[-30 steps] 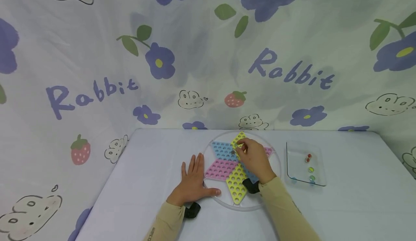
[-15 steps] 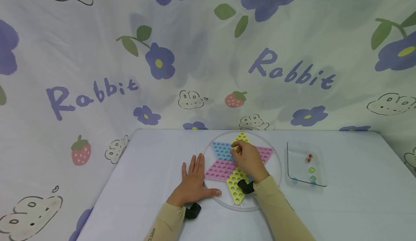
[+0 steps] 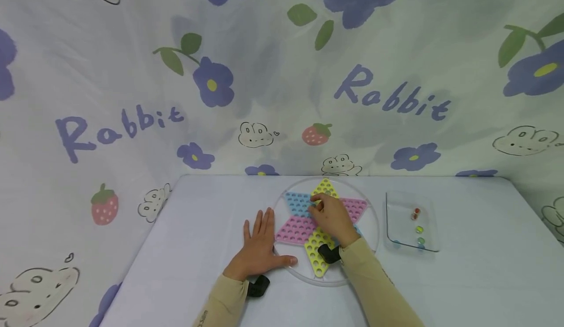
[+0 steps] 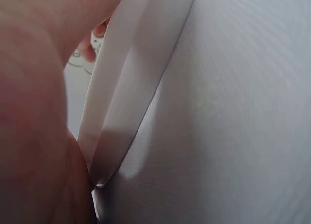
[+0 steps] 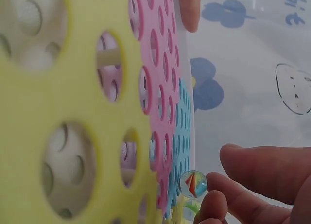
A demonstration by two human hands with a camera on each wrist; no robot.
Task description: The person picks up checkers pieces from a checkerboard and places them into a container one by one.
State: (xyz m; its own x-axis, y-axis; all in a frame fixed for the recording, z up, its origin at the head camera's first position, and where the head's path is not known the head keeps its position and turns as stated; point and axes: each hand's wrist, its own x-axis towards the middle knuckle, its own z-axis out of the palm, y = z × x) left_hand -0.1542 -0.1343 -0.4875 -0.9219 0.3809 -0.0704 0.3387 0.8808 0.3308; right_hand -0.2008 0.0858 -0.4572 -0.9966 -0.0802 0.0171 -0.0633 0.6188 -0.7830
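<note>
On the table lies a round, clear-rimmed Chinese checkers board with yellow, pink and blue star panels full of holes. My left hand lies flat at its left rim, fingers spread, thumb over the edge. My right hand is over the middle of the board, by the blue panel. In the right wrist view a clear glass marble with red and yellow swirls stands at the board surface; a fingertip is right at it, and the thumb is apart from it. A greenish marble shows partly behind.
A clear plastic tray stands right of the board, with several red, yellow and green marbles in it. A printed cloth with flowers and rabbits hangs behind the table.
My right hand has moved left and slightly down from the upper yellow panel to the blue panel's edge, over a marble seen earlier. My left hand stays put; the head view has shifted slightly.
</note>
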